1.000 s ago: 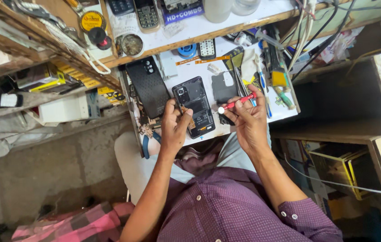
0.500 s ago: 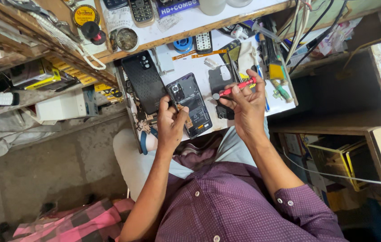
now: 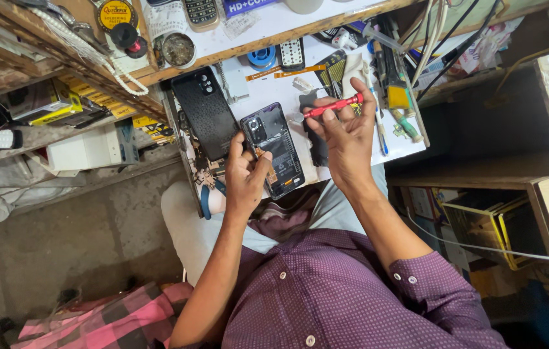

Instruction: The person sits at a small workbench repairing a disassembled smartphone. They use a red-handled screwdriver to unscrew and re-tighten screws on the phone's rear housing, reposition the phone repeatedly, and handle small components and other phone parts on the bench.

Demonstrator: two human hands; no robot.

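Observation:
An opened black smartphone (image 3: 275, 147) lies back-up on the white work surface (image 3: 268, 87), its internals exposed. My left hand (image 3: 246, 178) rests on its left edge, with the thumb over the lower part of the phone. My right hand (image 3: 347, 132) is raised just right of the phone and grips a small red-handled screwdriver (image 3: 334, 106), held level with its tip pointing left. The removed black back cover (image 3: 204, 110) lies to the left of the phone, camera cutout at the top.
Tools, tweezers and cables (image 3: 396, 77) crowd the right side of the surface. A blue tape roll (image 3: 262, 57) and a small keypad phone (image 3: 292, 53) lie at the back. The shelf above holds a round tin (image 3: 179, 49) and another handset (image 3: 201, 11). Boxes (image 3: 487, 226) stand lower right.
The view has shifted slightly. My right hand has lifted the screwdriver away from the phone and turned it level. My left hand stays on the phone's left edge.

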